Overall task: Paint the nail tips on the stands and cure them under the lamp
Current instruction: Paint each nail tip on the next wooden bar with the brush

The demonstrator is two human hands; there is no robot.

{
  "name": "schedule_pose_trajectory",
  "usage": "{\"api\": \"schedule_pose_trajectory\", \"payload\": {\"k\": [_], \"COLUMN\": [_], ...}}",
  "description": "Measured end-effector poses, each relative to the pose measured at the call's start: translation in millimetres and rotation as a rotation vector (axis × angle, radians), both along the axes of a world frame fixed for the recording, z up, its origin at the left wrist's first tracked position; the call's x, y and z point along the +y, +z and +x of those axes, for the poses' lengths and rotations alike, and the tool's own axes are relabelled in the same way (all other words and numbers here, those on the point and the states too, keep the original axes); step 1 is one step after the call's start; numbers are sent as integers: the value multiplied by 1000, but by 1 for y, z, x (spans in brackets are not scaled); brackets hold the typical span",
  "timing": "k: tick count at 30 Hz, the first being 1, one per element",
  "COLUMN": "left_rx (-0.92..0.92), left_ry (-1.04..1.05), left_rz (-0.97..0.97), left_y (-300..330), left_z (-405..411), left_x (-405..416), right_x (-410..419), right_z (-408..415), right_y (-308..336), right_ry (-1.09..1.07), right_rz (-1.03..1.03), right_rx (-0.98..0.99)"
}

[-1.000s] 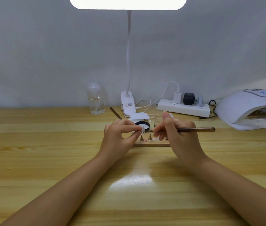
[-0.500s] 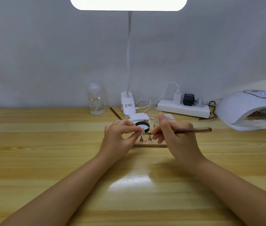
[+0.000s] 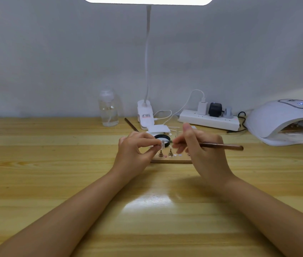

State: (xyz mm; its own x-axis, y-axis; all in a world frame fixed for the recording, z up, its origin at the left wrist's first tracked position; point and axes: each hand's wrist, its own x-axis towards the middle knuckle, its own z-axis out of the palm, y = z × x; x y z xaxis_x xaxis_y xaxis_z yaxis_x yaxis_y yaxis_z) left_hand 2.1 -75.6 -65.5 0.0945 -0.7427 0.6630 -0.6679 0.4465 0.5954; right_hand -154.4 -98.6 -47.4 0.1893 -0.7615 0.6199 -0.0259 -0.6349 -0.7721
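A small wooden base (image 3: 171, 160) lies at the middle of the table and carries little brass stands (image 3: 170, 152). My left hand (image 3: 134, 153) pinches a clear nail tip (image 3: 162, 144) above the leftmost stand. My right hand (image 3: 204, 151) grips a brown brush (image 3: 221, 145), handle pointing right, with its tip close to the nail tip. A black-rimmed round jar (image 3: 162, 139) sits just behind the base. The white curing lamp (image 3: 284, 119) stands at the far right, its display lit.
A clear pump bottle (image 3: 109, 108), the clip desk lamp base (image 3: 145, 115), a white power strip (image 3: 209, 119) with plugs and cables line the back. A second brown stick (image 3: 131, 124) lies behind my left hand. A white wall closes the back.
My right hand and the brush shifted a little left toward the nail tip, then back slightly. My left hand has kept its pinch on the tip.
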Motion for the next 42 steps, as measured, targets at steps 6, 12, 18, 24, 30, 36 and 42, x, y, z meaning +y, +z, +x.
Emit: {"api": "schedule_pose_trajectory", "payload": {"k": [6, 12, 18, 24, 30, 36, 42], "left_rx": [10, 12, 19, 25, 21, 29, 38], "left_ry": [0, -3, -12, -13, -13, -6, -13], "left_rz": [-5, 2, -3, -3, 8, 17, 3], "left_y": [0, 0, 0, 0, 0, 0, 1], "left_z": [0, 0, 0, 0, 0, -1, -1], "left_x": [1, 1, 1, 1, 1, 1, 2], "right_x": [-1, -1, -1, -1, -2, -2, 0], "right_z": [0, -1, -1, 0, 1, 1, 0], "right_y": [1, 2, 2, 2, 2, 1, 0], "right_ry": [12, 34, 31, 27, 16, 3, -22], "right_rz": [43, 76, 64, 42, -3, -11, 66], "right_rx": [-12, -19, -22, -8, 4, 2, -34]}}
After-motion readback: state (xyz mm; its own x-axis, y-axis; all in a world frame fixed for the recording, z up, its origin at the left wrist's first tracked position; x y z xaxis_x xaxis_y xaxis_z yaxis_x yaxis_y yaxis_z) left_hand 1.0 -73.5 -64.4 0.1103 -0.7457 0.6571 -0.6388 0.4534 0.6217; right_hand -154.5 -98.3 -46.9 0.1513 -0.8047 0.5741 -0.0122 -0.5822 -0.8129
